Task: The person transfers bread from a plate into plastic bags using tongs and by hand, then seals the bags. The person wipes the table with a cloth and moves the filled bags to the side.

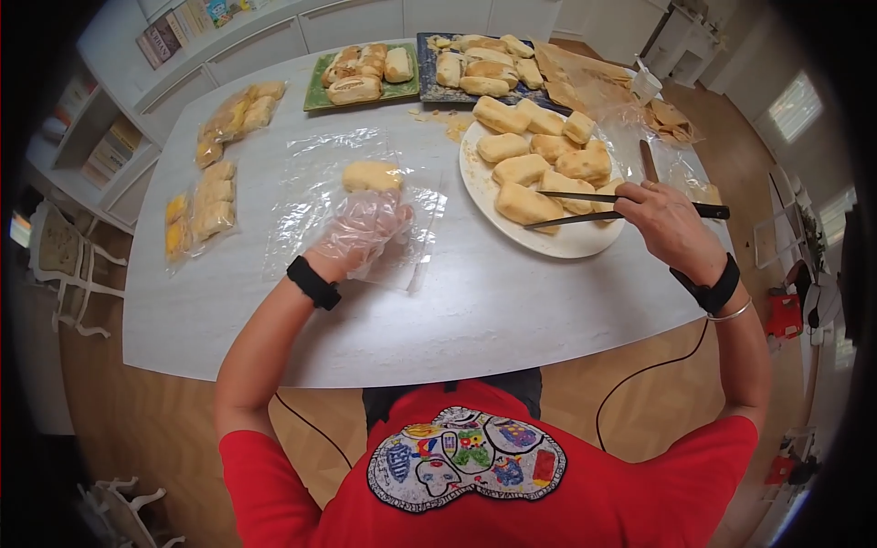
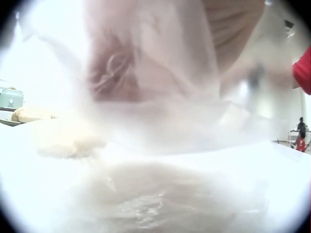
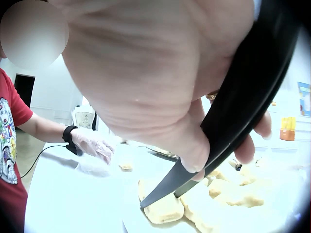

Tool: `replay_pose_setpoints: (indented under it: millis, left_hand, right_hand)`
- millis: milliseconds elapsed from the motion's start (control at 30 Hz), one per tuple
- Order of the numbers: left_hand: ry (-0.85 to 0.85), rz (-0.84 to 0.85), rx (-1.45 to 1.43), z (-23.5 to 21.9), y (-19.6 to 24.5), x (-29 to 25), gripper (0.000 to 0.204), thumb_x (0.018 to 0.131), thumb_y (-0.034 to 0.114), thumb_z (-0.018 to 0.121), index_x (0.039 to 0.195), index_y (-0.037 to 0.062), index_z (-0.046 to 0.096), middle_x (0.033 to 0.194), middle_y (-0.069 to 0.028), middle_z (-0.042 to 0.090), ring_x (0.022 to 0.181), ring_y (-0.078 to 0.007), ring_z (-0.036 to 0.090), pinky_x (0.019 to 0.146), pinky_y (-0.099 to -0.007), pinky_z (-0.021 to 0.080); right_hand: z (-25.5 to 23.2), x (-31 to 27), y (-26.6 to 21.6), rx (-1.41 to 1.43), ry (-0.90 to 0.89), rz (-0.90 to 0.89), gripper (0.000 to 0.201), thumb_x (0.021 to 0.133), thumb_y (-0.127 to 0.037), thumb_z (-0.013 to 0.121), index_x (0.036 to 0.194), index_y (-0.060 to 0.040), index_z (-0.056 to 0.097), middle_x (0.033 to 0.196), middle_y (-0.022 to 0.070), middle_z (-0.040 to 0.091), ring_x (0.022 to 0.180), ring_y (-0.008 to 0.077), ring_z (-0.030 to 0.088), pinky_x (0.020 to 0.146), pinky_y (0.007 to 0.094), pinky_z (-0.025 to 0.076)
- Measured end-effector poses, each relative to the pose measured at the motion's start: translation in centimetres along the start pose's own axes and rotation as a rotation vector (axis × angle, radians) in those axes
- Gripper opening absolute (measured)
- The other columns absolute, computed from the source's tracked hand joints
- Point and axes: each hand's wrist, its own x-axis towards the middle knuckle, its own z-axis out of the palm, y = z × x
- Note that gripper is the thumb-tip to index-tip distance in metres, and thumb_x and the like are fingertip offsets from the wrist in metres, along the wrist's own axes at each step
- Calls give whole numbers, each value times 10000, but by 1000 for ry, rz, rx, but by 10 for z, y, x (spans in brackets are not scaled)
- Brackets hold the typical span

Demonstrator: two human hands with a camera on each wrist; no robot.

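Observation:
My right hand [image 1: 665, 224] grips black tongs [image 1: 585, 217], also seen as dark arms [image 3: 167, 183] in the right wrist view. Their tips straddle a pale bread roll [image 1: 527, 204] at the near side of a white plate [image 1: 592, 245]. More rolls are heaped on that plate. My left hand [image 1: 370, 226], in a clear plastic glove, hangs low over clear plastic bags [image 1: 306, 196] with its fingers loosely bent downward. One roll [image 1: 373, 175] lies on the plastic just beyond the gloved fingers. The left wrist view is blurred and overexposed.
Bagged rolls [image 1: 215, 196] lie along the table's left side. At the back stand a green tray [image 1: 315, 100] and a dark blue tray [image 1: 429, 89], both bearing filled rolls. Brown paper [image 1: 585, 78], a white cup [image 1: 646, 85] and crumpled plastic occupy the back right.

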Motion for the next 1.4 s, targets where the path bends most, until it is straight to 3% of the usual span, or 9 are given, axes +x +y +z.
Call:
replay_pose_setpoints:
  millis: [33, 100, 200, 233, 300, 400, 633, 1267, 1400]
  left_hand:
    - [-3, -7, 6, -4, 1, 4, 418, 830, 17, 558, 1237, 116, 542, 1129, -152, 585, 966, -326, 603, 818, -409, 513]
    - [-270, -215, -217, -21, 4, 16, 313, 854, 44, 582, 1165, 78, 583, 1175, -134, 573, 1006, -321, 582, 861, -401, 489]
    - [-317, -452, -492, -37, 6, 24, 323, 848, 60, 615, 1169, 76, 584, 1183, -118, 585, 1021, -315, 575, 867, -393, 489]
    - [-318, -450, -492, -36, 5, 22, 323, 848, 60, 615, 1169, 76, 584, 1183, -118, 585, 1021, -315, 575, 867, -393, 489]
    - [-88, -181, -249, -34, 3, 13, 296, 846, 87, 622, 1140, 63, 595, 1147, -138, 604, 968, -306, 597, 834, -378, 500]
    - [138, -111, -245, -13, -3, 5, 246, 859, 103, 599, 1101, 57, 607, 1086, -142, 613, 927, -313, 604, 803, -382, 502]
    - [-54, -286, -397, -34, -2, 21, 214, 821, 82, 601, 1034, 70, 619, 992, -131, 615, 917, -330, 600, 782, -399, 498]
    - [95, -226, -233, -21, -4, 24, 165, 805, 84, 622, 970, 90, 612, 922, -118, 621, 834, -330, 612, 696, -418, 501]
    - [97, -203, -229, -18, -4, 28, 187, 807, 99, 636, 993, 93, 619, 932, -114, 624, 863, -324, 611, 725, -412, 507]
  right_hand:
    - [3, -3, -1, 2, 3, 31, 156, 740, 78, 526, 850, -13, 590, 895, 100, 592, 850, 309, 597, 735, 404, 468]
    - [10, -9, -4, 3, 6, 63, 145, 747, 71, 528, 849, -14, 588, 878, 99, 586, 847, 307, 598, 739, 401, 471]
    - [26, -21, -4, 81, 152, 85, 119, 762, 43, 543, 857, -14, 584, 893, 97, 599, 829, 308, 603, 719, 401, 481]
    - [31, -23, -5, 82, 152, 87, 119, 762, 43, 543, 857, -14, 584, 893, 97, 599, 829, 308, 603, 719, 401, 481]
    - [36, -28, -9, 113, 230, 113, 113, 764, 42, 540, 852, -16, 580, 912, 96, 609, 825, 311, 604, 703, 410, 482]
    - [38, -31, -13, 162, 233, 146, 99, 794, 25, 571, 882, -15, 592, 956, 97, 626, 853, 315, 609, 718, 404, 491]
    - [35, -27, -16, 197, 288, 157, 129, 800, 16, 618, 926, -12, 606, 997, 92, 639, 875, 321, 617, 734, 396, 499]
    - [-1, 93, -66, -69, 212, -275, 21, 784, -46, 564, 782, -66, 570, 865, 69, 557, 793, 239, 576, 726, 364, 466]
    - [13, 119, -86, 35, 235, -290, 87, 803, -44, 551, 868, -55, 609, 989, 86, 572, 864, 258, 580, 771, 380, 466]
